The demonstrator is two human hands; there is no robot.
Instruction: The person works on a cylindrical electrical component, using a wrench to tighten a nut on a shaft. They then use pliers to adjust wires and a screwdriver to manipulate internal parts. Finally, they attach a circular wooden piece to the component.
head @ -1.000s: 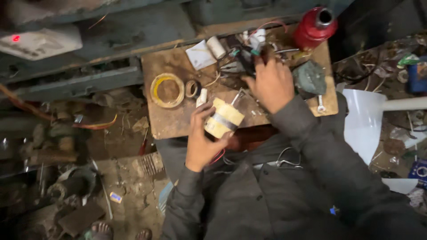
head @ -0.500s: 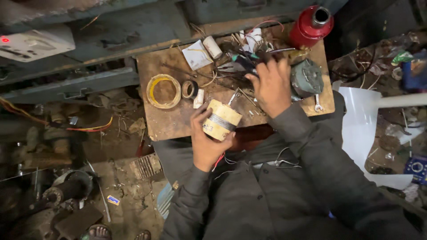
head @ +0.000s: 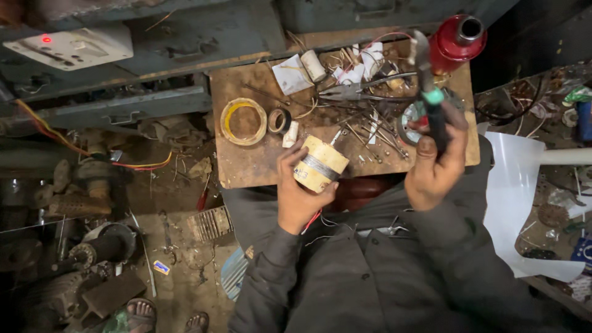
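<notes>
The right hand (head: 435, 168) is clenched around the dark handle of a green-collared hand tool (head: 428, 92), held upright above the wooden bench (head: 246, 166). The left hand (head: 300, 191) grips a cream, tape-wrapped wire coil (head: 320, 163) at the bench's near edge. Behind lie a red canister (head: 455, 42), pliers (head: 364, 92) and a yellow tape roll (head: 243, 121).

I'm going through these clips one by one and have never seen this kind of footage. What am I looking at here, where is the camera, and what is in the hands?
There is no machine: a person works with bare hands, filmed by a camera on their head looking down. The left hand holds a yellowish cylinder with a grey band. The right hand grips a dark-handled tool, raised above a small wooden board. On the board lie a yellow tape ring, pliers, loose wires and a red canister.
</notes>
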